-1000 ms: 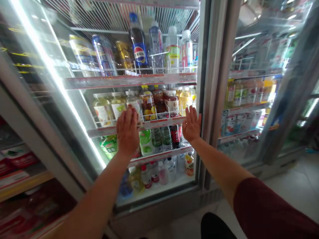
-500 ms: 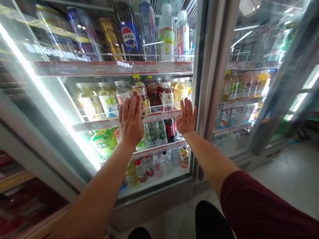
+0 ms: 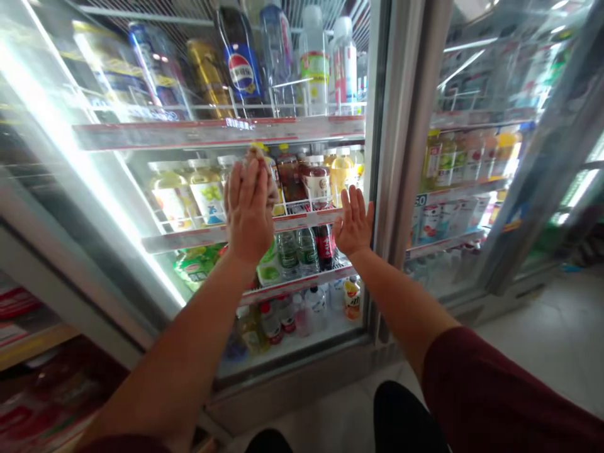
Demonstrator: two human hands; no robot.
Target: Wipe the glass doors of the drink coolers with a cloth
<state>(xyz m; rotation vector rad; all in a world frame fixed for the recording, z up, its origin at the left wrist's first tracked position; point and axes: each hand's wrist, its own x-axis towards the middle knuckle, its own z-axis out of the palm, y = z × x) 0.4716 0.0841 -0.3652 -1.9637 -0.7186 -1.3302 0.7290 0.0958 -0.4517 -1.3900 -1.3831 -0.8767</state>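
Note:
My left hand (image 3: 248, 214) presses a pale, crumpled cloth (image 3: 272, 187) flat against the glass door of a drinks fridge. Its fingers are stretched upward over the cloth, which shows beyond the fingertips and along the right side. To the right, my right hand (image 3: 353, 223) lies with spread fingers against the same pane, close to the metal door frame (image 3: 401, 157); nothing is in it. Behind the glass, a shelf edge (image 3: 306, 219) runs level with both hands. Juice bottles (image 3: 207, 192) and a dark cola bottle (image 3: 324, 245) stand near them inside.
A large cola bottle (image 3: 240, 63) stands on the upper shelf among cans and other bottles. Another glass-doored fridge (image 3: 453, 251) adjoins on the right. A bright light strip (image 3: 94, 170) runs down the left side. At lower left are shelves with red packages (image 3: 33, 377); tiled floor (image 3: 542, 340) lies below right.
My left hand has slid a little upward on the glass with the cloth, and more of the cloth shows above the fingers. My right hand stays in place.

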